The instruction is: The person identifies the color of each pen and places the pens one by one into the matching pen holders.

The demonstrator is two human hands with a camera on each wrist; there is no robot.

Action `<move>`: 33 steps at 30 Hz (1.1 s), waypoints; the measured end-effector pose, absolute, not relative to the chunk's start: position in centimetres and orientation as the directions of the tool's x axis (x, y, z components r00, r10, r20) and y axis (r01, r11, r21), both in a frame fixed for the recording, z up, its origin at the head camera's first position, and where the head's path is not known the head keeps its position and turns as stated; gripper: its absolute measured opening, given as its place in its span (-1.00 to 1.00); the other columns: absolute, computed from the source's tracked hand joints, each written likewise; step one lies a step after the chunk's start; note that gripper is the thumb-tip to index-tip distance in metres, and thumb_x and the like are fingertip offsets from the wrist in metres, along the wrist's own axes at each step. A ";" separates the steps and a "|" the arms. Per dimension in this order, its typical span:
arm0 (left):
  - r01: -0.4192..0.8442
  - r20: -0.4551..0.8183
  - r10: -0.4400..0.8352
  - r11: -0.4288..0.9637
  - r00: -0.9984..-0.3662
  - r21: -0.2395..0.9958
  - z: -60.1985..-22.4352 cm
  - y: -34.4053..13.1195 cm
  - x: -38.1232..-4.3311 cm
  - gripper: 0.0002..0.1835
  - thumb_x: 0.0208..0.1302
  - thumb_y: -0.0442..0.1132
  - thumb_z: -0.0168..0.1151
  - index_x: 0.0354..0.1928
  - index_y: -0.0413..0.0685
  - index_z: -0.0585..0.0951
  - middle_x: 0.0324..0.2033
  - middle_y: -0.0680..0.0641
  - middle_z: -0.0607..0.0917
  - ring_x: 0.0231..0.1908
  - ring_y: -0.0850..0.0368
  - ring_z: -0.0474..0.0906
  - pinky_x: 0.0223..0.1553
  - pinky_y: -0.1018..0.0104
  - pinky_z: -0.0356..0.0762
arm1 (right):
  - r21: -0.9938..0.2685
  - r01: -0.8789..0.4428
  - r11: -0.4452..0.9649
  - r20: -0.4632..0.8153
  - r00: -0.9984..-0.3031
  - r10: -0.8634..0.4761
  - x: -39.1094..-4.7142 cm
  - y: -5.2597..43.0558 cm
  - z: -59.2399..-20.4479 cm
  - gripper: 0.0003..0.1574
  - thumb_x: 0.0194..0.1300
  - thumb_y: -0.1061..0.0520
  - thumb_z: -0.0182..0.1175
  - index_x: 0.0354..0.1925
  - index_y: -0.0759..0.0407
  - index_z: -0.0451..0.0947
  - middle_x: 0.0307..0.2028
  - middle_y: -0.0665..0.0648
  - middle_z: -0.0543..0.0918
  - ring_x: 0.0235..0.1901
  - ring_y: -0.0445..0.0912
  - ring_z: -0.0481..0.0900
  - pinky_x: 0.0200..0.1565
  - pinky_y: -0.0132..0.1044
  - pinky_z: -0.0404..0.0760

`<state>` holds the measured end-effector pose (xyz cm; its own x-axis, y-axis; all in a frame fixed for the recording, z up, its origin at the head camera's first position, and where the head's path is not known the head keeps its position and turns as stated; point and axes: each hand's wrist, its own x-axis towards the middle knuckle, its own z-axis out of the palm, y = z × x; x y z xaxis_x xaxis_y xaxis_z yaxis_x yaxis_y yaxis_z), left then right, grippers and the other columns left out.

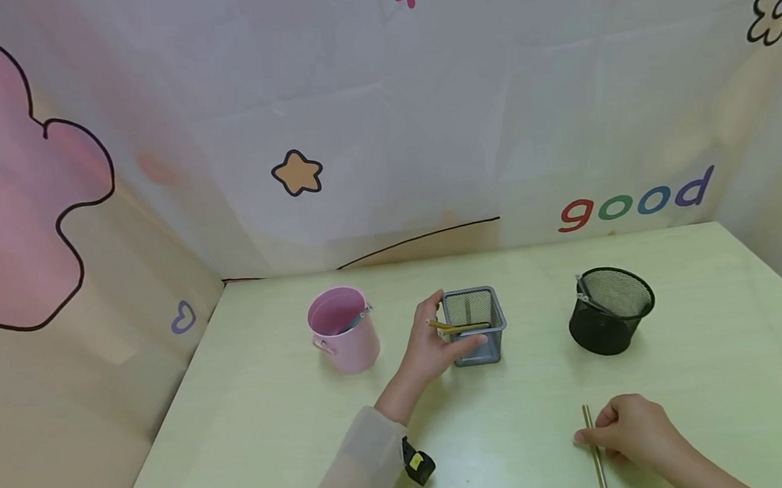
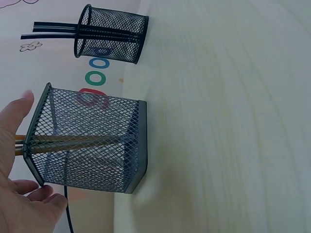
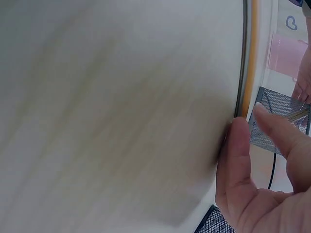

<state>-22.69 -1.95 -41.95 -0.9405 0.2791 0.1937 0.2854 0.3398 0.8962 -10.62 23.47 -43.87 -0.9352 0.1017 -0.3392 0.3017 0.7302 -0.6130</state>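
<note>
My left hand (image 1: 431,346) is at the square grey mesh pen holder (image 1: 478,350), its fingers along the holder's left side. In the left wrist view the thumb extends past the rim and the fingertips are near a rim corner. Yellow pencils (image 1: 462,328) lean in this holder, their ends sticking out toward the hand. Lower right, my right hand (image 1: 638,430) pinches two slim pencils (image 1: 597,455) between thumb and fingers. One looks orange-yellow, the other dark grey in the right wrist view. Their lower ends run out of the head view.
A pink bucket (image 1: 353,351) with a bluish pencil or pen (image 1: 357,319) stands left of the grey holder. To the right is a round black mesh holder (image 1: 605,332) with grey pencils or pens (image 1: 593,305) leaning in it. A printed backdrop (image 1: 384,125) rises behind the table (image 1: 254,431).
</note>
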 end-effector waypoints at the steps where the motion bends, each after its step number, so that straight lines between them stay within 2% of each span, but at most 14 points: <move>1: 0.283 0.191 0.278 0.343 -0.941 0.896 -42.0 -1.9 -22.7 -0.03 -0.04 -0.13 0.50 0.36 -0.26 0.18 0.24 -0.26 0.33 0.23 -0.09 0.28 0.25 -0.09 0.31 | -0.609 0.300 0.734 -0.340 -0.935 0.100 -10.6 23.5 -43.9 -0.61 -0.06 0.00 0.47 -0.56 0.20 0.49 -0.74 0.00 0.50 -0.68 -0.17 0.46 -0.56 -0.36 0.37; 5: 0.291 0.197 0.277 0.357 -0.940 0.888 -42.1 -1.9 -22.8 -0.04 -0.02 -0.12 0.48 0.35 -0.31 0.18 0.24 -0.27 0.34 0.22 -0.10 0.30 0.24 -0.07 0.33 | -0.594 0.288 0.751 -0.333 -0.938 0.096 -10.6 23.5 -43.8 -0.64 -0.06 0.02 0.47 -0.61 0.18 0.50 -0.79 -0.01 0.47 -0.71 -0.17 0.43 -0.58 -0.35 0.37; 10: 0.309 0.211 0.287 0.356 -0.934 0.882 -42.3 -2.0 -23.1 -0.05 0.01 -0.14 0.46 0.35 -0.36 0.15 0.24 -0.30 0.34 0.20 -0.13 0.31 0.22 -0.06 0.36 | -0.598 0.292 0.747 -0.333 -0.938 0.099 -10.8 23.3 -43.7 -0.67 -0.06 0.09 0.46 -0.63 0.19 0.49 -0.78 -0.01 0.50 -0.74 -0.18 0.49 -0.60 -0.33 0.46; 18: 0.291 0.201 0.292 0.308 -0.935 0.906 -42.4 -1.9 -23.3 -0.06 0.02 -0.17 0.44 0.35 -0.37 0.13 0.21 -0.32 0.33 0.22 -0.13 0.29 0.16 -0.04 0.41 | -0.590 0.278 0.758 -0.347 -0.935 0.073 -11.1 23.0 -43.3 -0.72 -0.04 0.16 0.41 -0.62 0.21 0.48 -0.77 0.00 0.51 -0.75 -0.17 0.50 -0.61 -0.32 0.48; 28: 0.265 0.181 0.313 0.250 -0.932 0.931 -42.7 -1.6 -23.7 -0.07 0.02 -0.22 0.44 0.35 -0.34 0.12 0.09 -0.28 0.43 0.10 -0.11 0.40 0.06 0.17 0.51 | -0.594 0.311 0.741 -0.390 -0.918 0.073 -11.1 22.6 -43.3 -0.78 -0.04 0.23 0.34 -0.62 0.23 0.46 -0.79 0.02 0.52 -0.75 -0.18 0.52 -0.62 -0.36 0.48; 33: 0.256 0.175 0.323 0.228 -0.930 0.940 -42.6 -1.7 -23.7 -0.09 0.03 -0.25 0.44 0.35 -0.32 0.12 0.11 -0.31 0.43 0.11 -0.15 0.40 0.08 0.14 0.50 | -0.601 0.339 0.724 -0.419 -0.905 0.076 -11.2 22.6 -43.3 -0.79 -0.03 0.25 0.32 -0.60 0.24 0.46 -0.77 0.05 0.52 -0.75 -0.17 0.52 -0.61 -0.36 0.51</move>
<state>-23.68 -1.69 -42.63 -0.9301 0.3230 0.1749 0.2558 0.2277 0.9395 -11.24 22.62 -43.27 -0.9046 0.0762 -0.4194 0.3395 0.7238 -0.6008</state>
